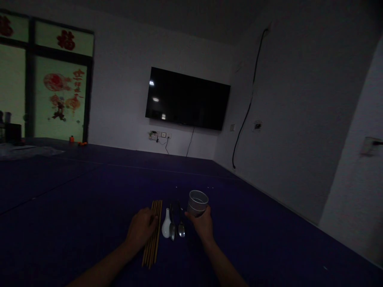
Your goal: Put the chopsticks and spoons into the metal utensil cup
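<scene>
My right hand (203,227) is closed around the lower part of a pale, see-through cup (197,201), which stands upright with its mouth up. My left hand (143,224) lies against a bundle of wooden chopsticks (153,243), its fingers curled over their upper middle part; the fingertips are partly hidden. The several chopsticks lie side by side on the dark blue surface, pointing away from me. Between my hands are a white soup spoon (166,229) and two metal spoons, one next to the white spoon (172,232) and the other nearer the cup (181,230). Their dark handles point away from me.
The dark blue surface (89,191) reaches to the walls. Clear plastic film (26,151) and small orange items (82,143) lie at the far left. A television (188,99) hangs on the far wall, and a black cable (249,103) runs down the right wall. The room is dim.
</scene>
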### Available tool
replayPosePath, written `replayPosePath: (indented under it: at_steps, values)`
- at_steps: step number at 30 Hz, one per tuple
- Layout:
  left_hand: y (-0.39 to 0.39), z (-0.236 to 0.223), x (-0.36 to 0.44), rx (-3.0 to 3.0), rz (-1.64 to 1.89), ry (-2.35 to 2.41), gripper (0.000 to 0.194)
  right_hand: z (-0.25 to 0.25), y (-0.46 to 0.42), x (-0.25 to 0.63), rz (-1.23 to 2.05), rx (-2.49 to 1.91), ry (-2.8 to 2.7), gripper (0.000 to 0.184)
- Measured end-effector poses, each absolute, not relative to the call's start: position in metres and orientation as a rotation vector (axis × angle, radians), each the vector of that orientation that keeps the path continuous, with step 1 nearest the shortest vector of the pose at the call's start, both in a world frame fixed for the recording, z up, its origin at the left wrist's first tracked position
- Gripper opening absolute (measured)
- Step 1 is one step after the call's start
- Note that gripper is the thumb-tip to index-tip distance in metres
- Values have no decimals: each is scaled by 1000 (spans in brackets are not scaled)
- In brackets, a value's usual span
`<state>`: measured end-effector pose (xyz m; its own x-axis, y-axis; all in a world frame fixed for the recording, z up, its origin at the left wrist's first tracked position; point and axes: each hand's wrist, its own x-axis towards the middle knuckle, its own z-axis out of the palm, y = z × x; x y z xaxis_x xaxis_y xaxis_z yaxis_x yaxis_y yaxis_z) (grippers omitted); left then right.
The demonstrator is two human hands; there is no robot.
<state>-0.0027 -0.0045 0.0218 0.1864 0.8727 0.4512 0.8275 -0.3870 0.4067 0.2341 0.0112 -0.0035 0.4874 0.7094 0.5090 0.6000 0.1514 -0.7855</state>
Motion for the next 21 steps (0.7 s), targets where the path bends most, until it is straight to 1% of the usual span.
replayPosePath:
  at_steps: [3,5,6,8,9,11,12,14,15,16,17,21]
  values:
    - [-3,21,-4,2354,973,1706,21,-3,11,232,94,-1448,-1227,102]
    - [-3,21,-4,2349,948,1720,21,2,7,229,14,-1463,-1229,114]
    - [-3,21,-4,2346,929,1728,20,6,3,226,-52,-1489,-1210,118]
    - [-3,21,-5,2341,881,1746,18,17,-6,219,-227,-1521,-1160,117]
    - [-3,22,-5,2338,856,1759,17,23,-11,215,-326,-1487,-1152,113]
    - [-4,22,-4,2330,816,1798,17,33,-23,207,-499,-1367,-1171,97]
    - [-5,22,-4,2329,801,1816,17,36,-28,202,-559,-1290,-1218,85]
    - [-5,22,-3,2329,781,1841,17,39,-37,192,-604,-1137,-1443,49]
    - [-5,22,-3,2331,775,1845,17,39,-41,186,-589,-1070,-1603,35]
    - [-5,22,-3,2334,769,1845,16,37,-44,181,-543,-1030,-1752,27]
    - [-4,22,-3,2336,764,1846,16,35,-46,176,-490,-1010,-1871,26]
    - [-4,23,-4,2332,742,1855,15,27,-48,164,-274,-1153,-2151,33]
